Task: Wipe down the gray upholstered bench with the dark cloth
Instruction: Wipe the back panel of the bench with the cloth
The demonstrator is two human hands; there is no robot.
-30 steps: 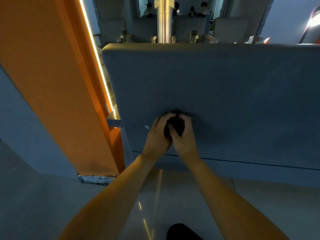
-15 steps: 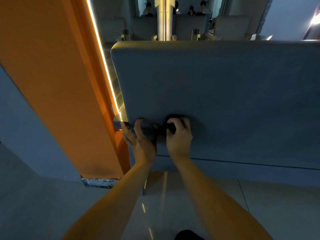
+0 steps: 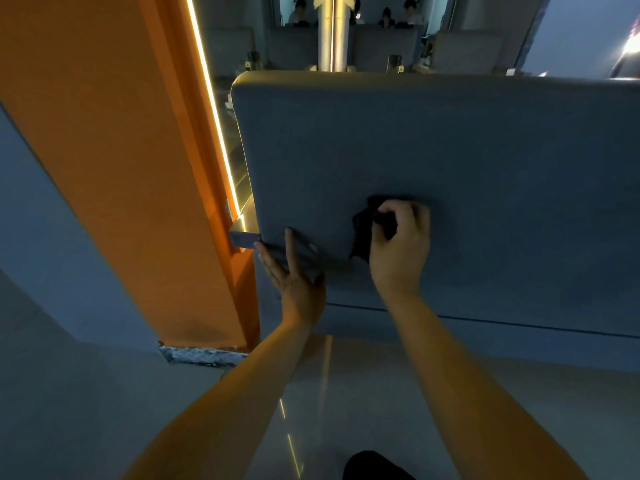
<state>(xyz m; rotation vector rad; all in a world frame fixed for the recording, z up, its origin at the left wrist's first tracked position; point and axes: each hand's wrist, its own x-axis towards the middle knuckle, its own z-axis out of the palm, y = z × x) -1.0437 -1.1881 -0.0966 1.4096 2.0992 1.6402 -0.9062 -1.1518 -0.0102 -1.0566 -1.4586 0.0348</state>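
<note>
The gray upholstered bench [image 3: 450,143] fills the middle and right of the head view, its wide padded surface facing me. My right hand [image 3: 401,244] grips the bunched dark cloth [image 3: 363,233] and holds it against the bench, near the lower front edge. Part of the cloth hangs out to the left of the fingers. My left hand [image 3: 294,271] lies with straight fingers against the bench's lower left corner, apart from the cloth.
An orange pillar [image 3: 121,150] with a lit strip [image 3: 214,116] stands close to the bench's left side. Polished floor [image 3: 346,393] lies below the bench. A metal post [image 3: 327,32], more seats and seated people are behind the bench.
Both hands were clasped together on the cloth. The left hand let go and slid left to the bench corner. The right hand carried the cloth right and slightly up.
</note>
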